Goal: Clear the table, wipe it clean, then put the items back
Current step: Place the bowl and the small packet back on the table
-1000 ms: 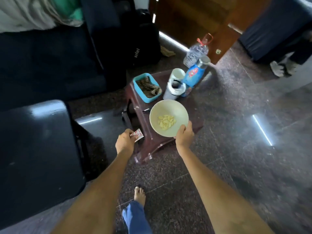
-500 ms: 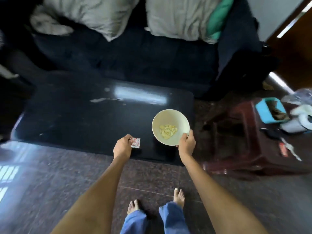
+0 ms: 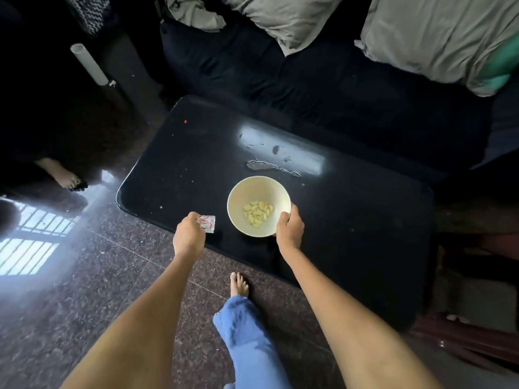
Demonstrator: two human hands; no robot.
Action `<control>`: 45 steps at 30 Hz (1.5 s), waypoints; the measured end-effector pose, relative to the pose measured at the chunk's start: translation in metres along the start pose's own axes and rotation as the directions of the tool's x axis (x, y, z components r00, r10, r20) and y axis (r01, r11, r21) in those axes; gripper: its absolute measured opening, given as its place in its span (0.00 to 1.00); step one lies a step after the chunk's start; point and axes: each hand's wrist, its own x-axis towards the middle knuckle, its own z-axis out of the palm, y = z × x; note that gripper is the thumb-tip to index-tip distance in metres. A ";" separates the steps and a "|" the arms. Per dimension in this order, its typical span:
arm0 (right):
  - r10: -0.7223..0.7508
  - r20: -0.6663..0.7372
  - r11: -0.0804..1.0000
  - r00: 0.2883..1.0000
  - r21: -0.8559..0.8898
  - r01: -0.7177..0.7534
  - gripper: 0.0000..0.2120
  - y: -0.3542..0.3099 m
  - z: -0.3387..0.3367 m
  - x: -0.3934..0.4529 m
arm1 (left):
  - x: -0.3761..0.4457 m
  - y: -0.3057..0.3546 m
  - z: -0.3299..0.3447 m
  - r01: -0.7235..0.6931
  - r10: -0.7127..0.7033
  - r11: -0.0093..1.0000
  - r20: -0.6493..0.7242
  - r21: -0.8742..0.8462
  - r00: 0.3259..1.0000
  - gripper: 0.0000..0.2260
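A: Hands?
B: Both arms reach forward and down, nearly straight, over the near edge of the black tabletop. Right hand grips the bowl at its right rim, thumb on the rim, fingers curled under the side. Back of hand faces the camera.

A: Left?
B: Left hand is fisted, knuckles up, pinching a small white-and-red sachet at its fingertips. Sachet sticks out to the right, just beside the bowl, not touching it.

A: Bowl location?
B: Over the near-middle of the tabletop. Cannot tell if it rests on the surface or is just above it. Upright, pale cream, with pale yellow pieces piled in the bottom.

A: Sachet on the surface?
B: Cannot tell. It's over the near edge.

A: Tabletop state?
B: Glossy, wet streaks behind the bowl, a few specks, one red dot far left.

A: Rest?
B: Dark sofa behind with grey pillows. Speckled stone floor. Bare foot and blue trouser leg below, between the arms. Another person's foot far left. White pipe upper left.
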 end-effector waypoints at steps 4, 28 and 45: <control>0.000 0.059 1.000 0.998 -0.025 0.001 0.16 -0.019 0.043 0.012 | 0.057 -0.005 -0.013 0.018 -0.018 1.000 0.002 -0.019 1.000 0.10; 0.195 -0.245 0.981 0.950 0.043 -0.191 0.14 -0.060 0.214 -0.053 | 0.212 -0.111 -0.097 -0.171 0.163 0.985 0.285 0.002 0.945 0.07; 0.175 -0.230 0.985 0.957 0.046 -0.169 0.15 -0.049 0.222 -0.071 | 0.216 -0.119 -0.080 -0.253 0.235 0.966 0.242 0.046 0.941 0.07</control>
